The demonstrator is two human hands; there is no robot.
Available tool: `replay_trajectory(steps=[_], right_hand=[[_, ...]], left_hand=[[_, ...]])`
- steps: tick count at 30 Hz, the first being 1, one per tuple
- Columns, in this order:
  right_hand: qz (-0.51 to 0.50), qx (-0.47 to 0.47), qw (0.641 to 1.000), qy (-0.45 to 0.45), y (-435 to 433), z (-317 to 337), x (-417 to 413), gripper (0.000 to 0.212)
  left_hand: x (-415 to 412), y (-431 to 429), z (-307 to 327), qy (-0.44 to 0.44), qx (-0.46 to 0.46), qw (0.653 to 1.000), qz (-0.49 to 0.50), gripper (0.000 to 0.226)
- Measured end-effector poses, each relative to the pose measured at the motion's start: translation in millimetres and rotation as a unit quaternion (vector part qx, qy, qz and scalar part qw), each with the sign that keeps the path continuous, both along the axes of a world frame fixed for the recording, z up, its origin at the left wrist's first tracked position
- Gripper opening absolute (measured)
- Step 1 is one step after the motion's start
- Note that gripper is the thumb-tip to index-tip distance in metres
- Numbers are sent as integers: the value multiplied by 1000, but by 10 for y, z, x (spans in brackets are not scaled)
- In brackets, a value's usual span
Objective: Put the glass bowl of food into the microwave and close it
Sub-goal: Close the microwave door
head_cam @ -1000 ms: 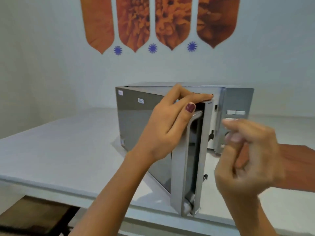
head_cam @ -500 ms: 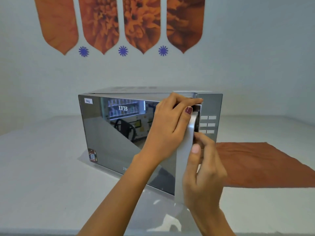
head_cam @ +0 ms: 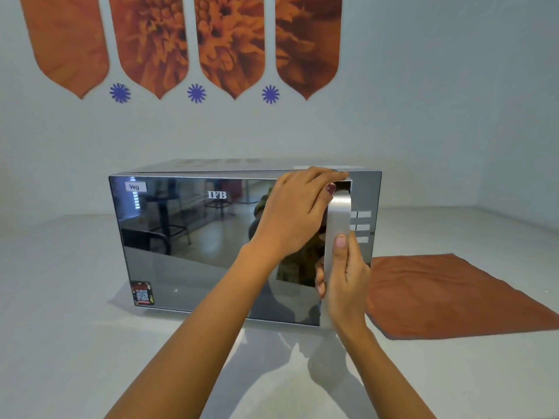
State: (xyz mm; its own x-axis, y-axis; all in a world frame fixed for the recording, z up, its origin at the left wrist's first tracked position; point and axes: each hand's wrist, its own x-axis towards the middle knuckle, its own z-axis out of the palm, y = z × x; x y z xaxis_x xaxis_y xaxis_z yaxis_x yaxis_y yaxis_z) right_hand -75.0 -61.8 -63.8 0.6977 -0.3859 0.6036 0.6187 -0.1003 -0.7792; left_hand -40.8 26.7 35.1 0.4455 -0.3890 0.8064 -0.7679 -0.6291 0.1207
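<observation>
A silver microwave (head_cam: pixel 193 237) with a mirrored door stands on the white counter, its door swung flat against the body. My left hand (head_cam: pixel 296 213) lies over the door's top right corner, fingers hooked over the top edge. My right hand (head_cam: pixel 344 276) grips the vertical silver door handle (head_cam: pixel 340 216) lower down, thumb pressed on its front. The glass bowl of food is not visible; the mirrored door hides the inside.
An orange cloth (head_cam: pixel 453 294) lies flat on the counter (head_cam: pixel 60 328) to the right of the microwave. The control panel (head_cam: pixel 363 225) with buttons sits right of the handle. Orange flower decals hang on the wall (head_cam: pixel 438 101) behind.
The door swung from wide open to flat against the microwave. My right hand moved from free air onto the handle. My left hand stayed on the door's top corner.
</observation>
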Motion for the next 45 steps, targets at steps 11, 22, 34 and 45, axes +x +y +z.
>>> replay_trajectory(steps=[11,22,34,45], right_hand=[[-14,25,999,16,-155,-9,588,41],[-10,31,999,9,-193,-18,867,43],[-38,26,999,-2,-187,-22,970,44],[-56,12,998,9,-181,-8,992,48]], left_hand=[[476,-163,105,-30,6,985,170,37],[737,-261,85,-42,-20,978,205,31],[863,-295,66,-42,-37,982,182,30],[907,-325,60,-51,-67,981,174,29]])
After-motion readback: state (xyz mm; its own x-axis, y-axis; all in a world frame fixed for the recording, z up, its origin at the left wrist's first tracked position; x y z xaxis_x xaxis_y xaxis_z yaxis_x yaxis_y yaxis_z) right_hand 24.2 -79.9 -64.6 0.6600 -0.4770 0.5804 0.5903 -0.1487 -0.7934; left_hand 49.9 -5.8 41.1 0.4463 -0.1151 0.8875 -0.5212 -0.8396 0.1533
